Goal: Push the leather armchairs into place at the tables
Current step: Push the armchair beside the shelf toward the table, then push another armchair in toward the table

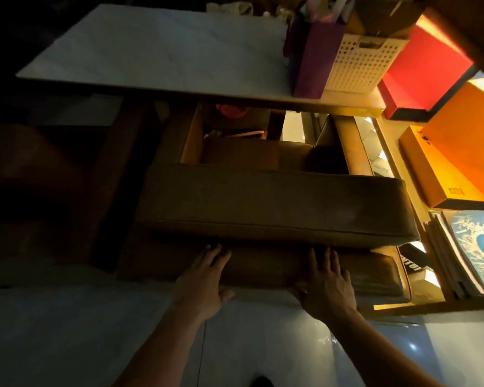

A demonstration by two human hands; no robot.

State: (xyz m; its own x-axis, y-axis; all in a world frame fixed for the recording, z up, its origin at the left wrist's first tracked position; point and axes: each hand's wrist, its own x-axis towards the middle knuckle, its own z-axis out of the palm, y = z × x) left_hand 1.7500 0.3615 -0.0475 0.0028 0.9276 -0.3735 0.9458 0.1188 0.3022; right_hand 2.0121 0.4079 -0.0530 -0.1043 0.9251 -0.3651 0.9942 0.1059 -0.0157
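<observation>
A brown leather armchair stands in front of me with its back toward me and its seat partly under the white table. My left hand lies flat against the lower back panel of the armchair, fingers spread. My right hand presses flat on the same panel further right, also with fingers apart. Neither hand grips anything. A second dark armchair sits in shadow at the left.
On the table's right end stand a purple bag and a white perforated basket. Red box, orange boxes and stacked prints fill lit shelves at the right. Pale tiled floor lies below.
</observation>
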